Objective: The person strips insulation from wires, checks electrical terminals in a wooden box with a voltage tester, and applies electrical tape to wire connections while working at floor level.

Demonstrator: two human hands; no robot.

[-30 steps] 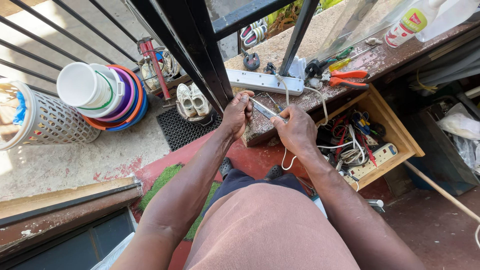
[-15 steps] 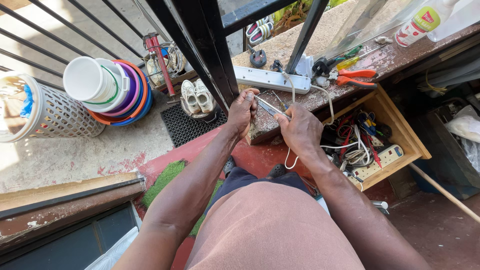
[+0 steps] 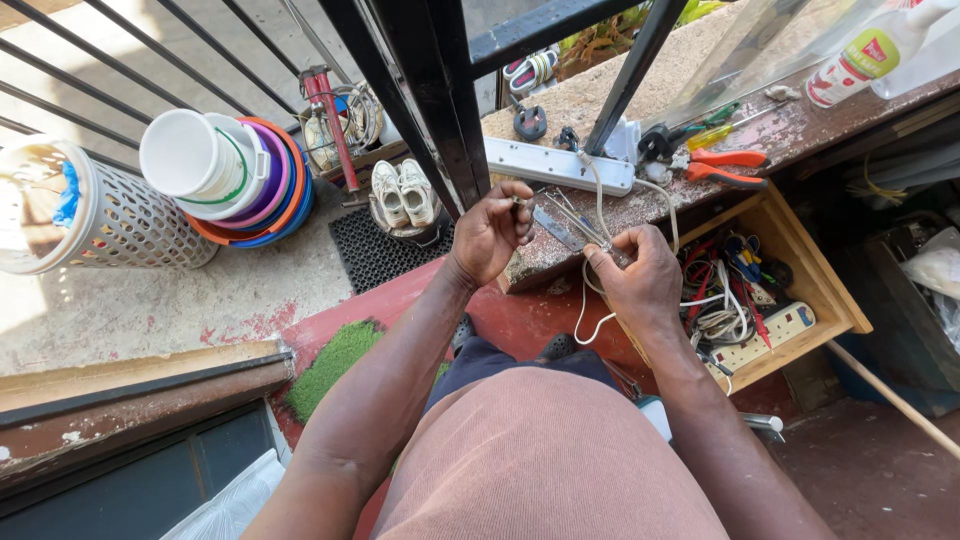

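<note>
Far left, white mesh laundry basket (image 3: 70, 215), cut off by frame edge, something blue inside, can't make out what. Next, stack of coloured plastic basins (image 3: 262, 190) with white bucket (image 3: 195, 155) on top. Red pump (image 3: 330, 125) leans by the black gate frame (image 3: 420, 90); pair of white shoes (image 3: 403, 193) on black mat (image 3: 375, 255), partly behind the frame. Left hand (image 3: 490, 232) raised at ledge edge, fingers pinched together on a small piece, too tiny to identify. White cable (image 3: 590, 300) runs from the white power strip (image 3: 555, 165) on the concrete ledge (image 3: 640, 200), through the right hand (image 3: 632, 285), and loops below it. Right hand fingers closed around the cable; thin metal tool (image 3: 570, 215) lies near the fingertips, contact unclear. Orange pliers (image 3: 725, 165) further right on ledge, just past the strip. Open wooden drawer (image 3: 800, 260) below holds tangled wires and another strip, contents hard to separate. White bottle (image 3: 850, 65) at top right, partly cut off. Versus half a second ago: left hand has lifted slightly away from the right, gap between hands is wider; right hand about the same spot, cable loop unchanged.
</note>
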